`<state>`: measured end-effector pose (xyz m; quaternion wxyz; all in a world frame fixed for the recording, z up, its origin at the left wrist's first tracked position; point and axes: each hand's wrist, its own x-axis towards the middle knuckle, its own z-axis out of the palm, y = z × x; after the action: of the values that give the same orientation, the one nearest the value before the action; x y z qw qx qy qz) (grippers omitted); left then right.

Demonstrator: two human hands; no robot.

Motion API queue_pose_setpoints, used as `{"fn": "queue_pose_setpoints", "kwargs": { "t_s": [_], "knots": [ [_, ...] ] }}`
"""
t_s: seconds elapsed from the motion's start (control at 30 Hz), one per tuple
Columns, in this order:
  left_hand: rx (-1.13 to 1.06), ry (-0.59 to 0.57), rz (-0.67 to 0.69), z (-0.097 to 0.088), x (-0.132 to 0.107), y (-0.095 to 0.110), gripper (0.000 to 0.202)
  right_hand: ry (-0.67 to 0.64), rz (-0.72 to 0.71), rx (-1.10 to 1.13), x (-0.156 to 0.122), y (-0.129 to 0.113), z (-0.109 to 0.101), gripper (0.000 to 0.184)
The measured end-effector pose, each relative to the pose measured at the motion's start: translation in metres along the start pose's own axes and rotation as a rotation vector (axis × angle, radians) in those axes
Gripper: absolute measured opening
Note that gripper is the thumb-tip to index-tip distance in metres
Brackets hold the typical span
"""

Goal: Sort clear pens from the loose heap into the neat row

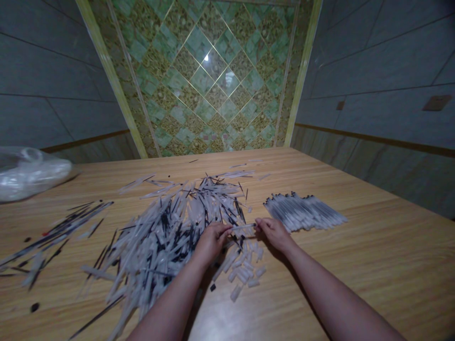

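Observation:
A translucent white pen barrel (243, 227) is stretched level between my two hands. At its left end, my left hand (214, 238) is closed on it in a pinch. My right hand (273, 232) pinches its other end, where a small dark piece shows at the fingertips. Under and left of my left hand spreads a big loose heap of clear barrels and black refills (159, 246). Short clear caps (245, 270) lie scattered on the table just below the held barrel. Beyond my right hand lies a neat row of pens with dark tips (304, 210).
The wooden table (384, 265) reaches back towards a tiled wall. A clear plastic bag (33, 175) sits at its left edge. Dark thin rods (60, 232) lie loose on the left, with a round black bit (34, 307) nearer the front.

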<state>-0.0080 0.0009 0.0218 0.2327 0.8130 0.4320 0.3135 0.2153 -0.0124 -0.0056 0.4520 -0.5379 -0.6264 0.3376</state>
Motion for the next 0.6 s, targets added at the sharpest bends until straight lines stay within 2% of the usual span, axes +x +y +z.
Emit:
{"fn": "queue_pose_setpoints", "kwargs": {
  "t_s": [0.17,0.27,0.37,0.5,0.6],
  "knots": [
    [0.03,-0.002,-0.004,0.0015,0.0008,-0.0029,0.03,-0.081,0.034,0.149,-0.0005,0.0022,-0.0014,0.037],
    [0.031,-0.01,0.01,0.0028,0.0009,-0.0042,0.029,-0.044,-0.031,0.059,0.0001,0.0025,-0.001,0.031],
    [0.02,-0.002,0.009,0.0033,0.0008,-0.0046,0.028,0.006,-0.033,0.003,0.0008,0.0017,-0.0009,0.039],
    [0.011,0.001,0.008,0.0033,0.0006,-0.0045,0.027,-0.061,-0.006,0.093,0.0,-0.0007,-0.0012,0.035],
    [-0.008,0.012,0.028,0.0033,0.0004,-0.004,0.026,-0.017,-0.046,-0.022,-0.0004,-0.0014,-0.0009,0.034]
  ]
}}
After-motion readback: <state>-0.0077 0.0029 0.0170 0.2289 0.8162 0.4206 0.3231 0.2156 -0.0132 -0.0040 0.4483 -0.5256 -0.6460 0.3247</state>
